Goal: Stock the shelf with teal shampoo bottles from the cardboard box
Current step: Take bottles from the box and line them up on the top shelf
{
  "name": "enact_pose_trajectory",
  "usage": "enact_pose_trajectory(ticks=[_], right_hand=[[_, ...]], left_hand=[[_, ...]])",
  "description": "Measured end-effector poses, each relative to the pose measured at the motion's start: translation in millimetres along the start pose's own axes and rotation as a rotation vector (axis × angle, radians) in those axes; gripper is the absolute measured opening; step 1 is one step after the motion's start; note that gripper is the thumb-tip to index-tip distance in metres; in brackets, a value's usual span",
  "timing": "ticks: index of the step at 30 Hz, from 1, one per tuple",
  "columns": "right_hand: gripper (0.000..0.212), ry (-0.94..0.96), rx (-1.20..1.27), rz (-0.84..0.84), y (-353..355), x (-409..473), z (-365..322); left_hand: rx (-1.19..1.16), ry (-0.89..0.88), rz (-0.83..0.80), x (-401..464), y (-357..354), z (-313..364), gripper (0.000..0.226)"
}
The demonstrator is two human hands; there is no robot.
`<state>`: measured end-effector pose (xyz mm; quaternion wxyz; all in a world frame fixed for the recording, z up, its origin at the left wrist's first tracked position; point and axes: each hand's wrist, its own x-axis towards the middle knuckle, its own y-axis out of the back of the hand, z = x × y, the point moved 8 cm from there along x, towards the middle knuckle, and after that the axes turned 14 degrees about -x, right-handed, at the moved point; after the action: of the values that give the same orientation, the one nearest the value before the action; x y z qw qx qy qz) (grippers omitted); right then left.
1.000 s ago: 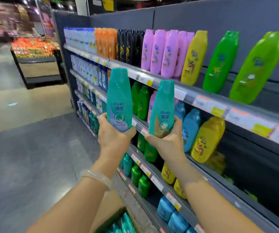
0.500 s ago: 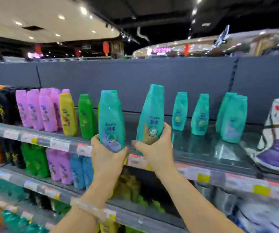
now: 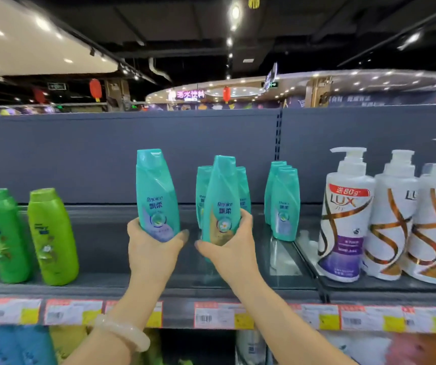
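Two teal shampoo bottles held upright over the top shelf (image 3: 111, 248), one per hand. Left hand (image 3: 151, 250) wrapped round the base of the left bottle (image 3: 156, 196), fingers curled behind, thumb across the front. Right hand (image 3: 231, 246) gripping the right bottle (image 3: 221, 204) low down, thumb in front, fingertips curling round its right edge. Behind the right bottle, more teal bottles (image 3: 284, 204) standing at the back of that shelf. Left of the hands, green bottles (image 3: 51, 235); right, white pump bottles (image 3: 345, 214). Pale bangle (image 3: 126, 331) on left wrist.

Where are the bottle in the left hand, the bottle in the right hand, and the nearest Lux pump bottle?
left-hand bottle (image 3: 156, 198), head view, label.
right-hand bottle (image 3: 221, 204), head view, label.
Lux pump bottle (image 3: 345, 206), head view, front label.
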<state>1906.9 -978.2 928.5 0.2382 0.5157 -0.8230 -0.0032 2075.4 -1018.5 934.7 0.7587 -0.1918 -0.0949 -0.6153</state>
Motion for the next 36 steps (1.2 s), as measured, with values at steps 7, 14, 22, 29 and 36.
enact_pose_trajectory(ticks=[7, 14, 22, 29, 36], right_hand=[[0.081, -0.085, -0.077, 0.081, 4, 19, 13], [0.073, -0.145, -0.110, 0.118, 13, 26, 22], [0.074, -0.133, -0.135, 0.266, 52, 33, 31], [0.075, -0.126, -0.136, 0.323, 83, 40, 43], [0.077, -0.125, -0.150, 0.299, 81, 40, 53]], left_hand=[[-0.036, 0.072, -0.128, 26, -16, -22, 0.068], [-0.080, 0.147, -0.274, 32, -33, -33, 0.061], [-0.024, 0.184, -0.346, 33, -48, -41, 0.064], [-0.055, 0.256, -0.346, 37, -59, -59, 0.063], [-0.109, 0.307, -0.337, 38, -72, -70, 0.063]])
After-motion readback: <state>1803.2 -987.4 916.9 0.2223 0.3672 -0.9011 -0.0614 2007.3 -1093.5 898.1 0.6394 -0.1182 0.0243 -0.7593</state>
